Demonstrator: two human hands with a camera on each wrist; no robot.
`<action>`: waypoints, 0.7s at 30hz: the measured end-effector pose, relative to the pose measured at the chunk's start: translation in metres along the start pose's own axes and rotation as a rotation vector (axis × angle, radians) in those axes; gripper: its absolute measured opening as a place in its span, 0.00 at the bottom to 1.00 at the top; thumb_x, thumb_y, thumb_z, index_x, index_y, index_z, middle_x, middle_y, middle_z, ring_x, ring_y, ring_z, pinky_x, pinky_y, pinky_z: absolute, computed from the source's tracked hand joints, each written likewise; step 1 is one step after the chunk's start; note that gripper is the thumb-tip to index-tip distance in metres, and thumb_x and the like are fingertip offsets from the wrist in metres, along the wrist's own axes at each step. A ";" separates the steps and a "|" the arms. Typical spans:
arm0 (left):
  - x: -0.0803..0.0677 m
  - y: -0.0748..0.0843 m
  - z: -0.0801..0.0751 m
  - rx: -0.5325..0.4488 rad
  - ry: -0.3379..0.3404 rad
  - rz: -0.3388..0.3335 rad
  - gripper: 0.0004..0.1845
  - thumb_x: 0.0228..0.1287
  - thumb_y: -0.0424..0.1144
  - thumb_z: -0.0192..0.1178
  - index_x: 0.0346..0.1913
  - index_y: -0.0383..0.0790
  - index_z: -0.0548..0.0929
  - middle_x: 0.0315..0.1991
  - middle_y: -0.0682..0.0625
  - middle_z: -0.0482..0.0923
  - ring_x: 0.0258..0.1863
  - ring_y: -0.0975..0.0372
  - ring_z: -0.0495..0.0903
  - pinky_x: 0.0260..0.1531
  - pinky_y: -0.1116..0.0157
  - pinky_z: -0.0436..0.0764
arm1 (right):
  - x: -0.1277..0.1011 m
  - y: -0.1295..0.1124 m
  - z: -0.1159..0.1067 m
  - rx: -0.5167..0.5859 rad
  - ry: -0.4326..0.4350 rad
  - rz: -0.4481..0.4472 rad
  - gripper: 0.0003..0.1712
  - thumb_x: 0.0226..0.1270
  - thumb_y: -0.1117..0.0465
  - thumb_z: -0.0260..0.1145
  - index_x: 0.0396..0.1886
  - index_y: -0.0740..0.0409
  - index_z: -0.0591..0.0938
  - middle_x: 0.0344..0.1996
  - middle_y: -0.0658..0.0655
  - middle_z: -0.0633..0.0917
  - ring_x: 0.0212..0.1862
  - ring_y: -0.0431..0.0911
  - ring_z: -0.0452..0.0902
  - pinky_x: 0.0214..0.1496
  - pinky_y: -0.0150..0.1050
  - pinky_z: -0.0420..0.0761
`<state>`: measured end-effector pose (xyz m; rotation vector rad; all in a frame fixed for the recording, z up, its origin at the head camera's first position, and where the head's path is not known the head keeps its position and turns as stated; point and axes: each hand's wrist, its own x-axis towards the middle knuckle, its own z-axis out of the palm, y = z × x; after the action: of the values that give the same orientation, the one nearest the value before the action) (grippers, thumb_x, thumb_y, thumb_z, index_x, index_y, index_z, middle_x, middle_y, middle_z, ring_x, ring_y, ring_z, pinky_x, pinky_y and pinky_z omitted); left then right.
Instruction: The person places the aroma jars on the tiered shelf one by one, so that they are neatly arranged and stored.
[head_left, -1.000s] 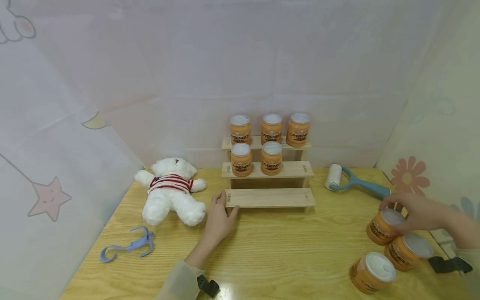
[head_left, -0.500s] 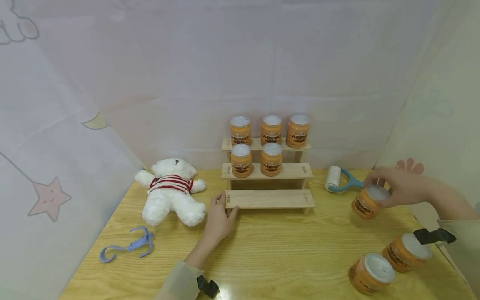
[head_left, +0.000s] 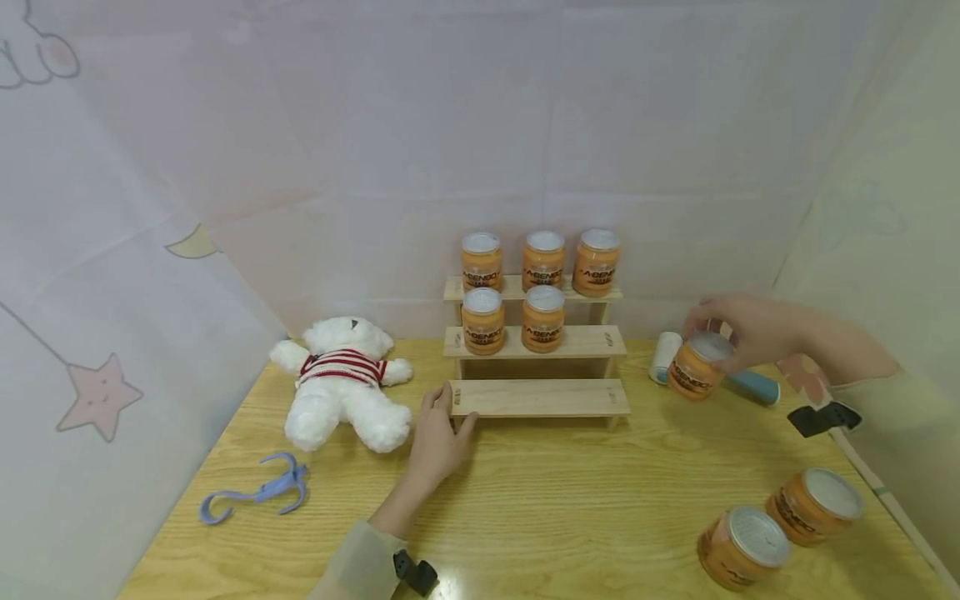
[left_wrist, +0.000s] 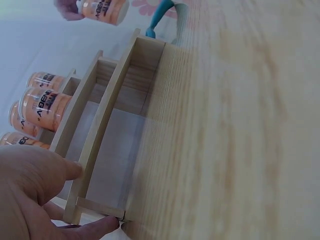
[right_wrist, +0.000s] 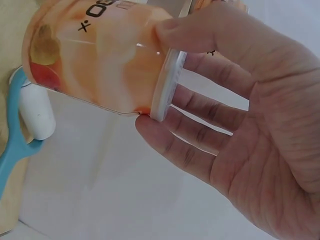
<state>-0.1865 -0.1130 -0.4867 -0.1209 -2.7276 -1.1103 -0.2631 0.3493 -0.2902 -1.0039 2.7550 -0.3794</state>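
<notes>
right hand [head_left: 750, 329] has lifted orange white-lidded jar [head_left: 693, 372] off desk [head_left: 555, 500], holding its lid, toward wooden stepped shelf [head_left: 540, 397] | left hand [head_left: 438, 437] still steadies shelf, fingers relaxed

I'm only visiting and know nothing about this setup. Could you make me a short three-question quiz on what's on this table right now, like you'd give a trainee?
1. How many orange jars stand on the wooden stepped shelf?
2. True or false: the bottom step of the shelf holds two jars.
3. What does the right hand hold? A) the lint roller B) an orange jar C) the teddy bear

Key
1. Five: three on the top step, two on the middle step.
2. False: the bottom step is bare; the left hand touches its left end.
3. B: its fingers grip the jar by the lid end, off the table, right of the shelf.
</notes>
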 end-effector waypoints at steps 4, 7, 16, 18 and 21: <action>0.000 0.001 -0.001 0.005 0.004 0.007 0.42 0.78 0.46 0.64 0.80 0.22 0.59 0.76 0.26 0.64 0.76 0.37 0.68 0.71 0.43 0.77 | 0.014 -0.010 -0.008 -0.035 -0.001 -0.018 0.25 0.54 0.64 0.83 0.50 0.44 0.86 0.53 0.51 0.83 0.47 0.42 0.78 0.42 0.38 0.88; -0.001 0.001 -0.001 0.009 0.008 0.015 0.42 0.78 0.45 0.64 0.80 0.21 0.59 0.76 0.25 0.64 0.76 0.37 0.68 0.71 0.43 0.77 | 0.024 -0.017 -0.013 -0.058 0.003 -0.047 0.26 0.51 0.65 0.83 0.49 0.42 0.86 0.52 0.50 0.83 0.49 0.43 0.79 0.43 0.39 0.89; 0.001 -0.001 0.000 0.003 0.011 0.021 0.42 0.78 0.45 0.64 0.80 0.21 0.59 0.76 0.25 0.64 0.76 0.37 0.68 0.71 0.43 0.77 | 0.055 -0.038 -0.026 -0.104 0.005 -0.124 0.26 0.49 0.69 0.79 0.50 0.48 0.86 0.53 0.56 0.82 0.51 0.50 0.80 0.46 0.48 0.88; 0.001 -0.001 0.001 0.003 0.010 0.016 0.42 0.78 0.45 0.64 0.80 0.21 0.59 0.76 0.25 0.64 0.76 0.37 0.68 0.72 0.43 0.76 | 0.062 -0.043 -0.027 -0.132 0.006 -0.137 0.27 0.48 0.71 0.77 0.50 0.49 0.86 0.53 0.57 0.82 0.49 0.49 0.79 0.45 0.47 0.86; 0.001 -0.001 0.001 0.002 0.010 0.012 0.42 0.78 0.45 0.64 0.80 0.21 0.58 0.76 0.26 0.64 0.77 0.38 0.68 0.72 0.43 0.76 | 0.071 -0.049 -0.028 -0.177 0.013 -0.157 0.27 0.50 0.71 0.77 0.51 0.49 0.85 0.52 0.56 0.83 0.47 0.48 0.79 0.44 0.46 0.83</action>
<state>-0.1874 -0.1129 -0.4875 -0.1307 -2.7159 -1.1019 -0.2942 0.2723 -0.2552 -1.2691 2.7681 -0.1658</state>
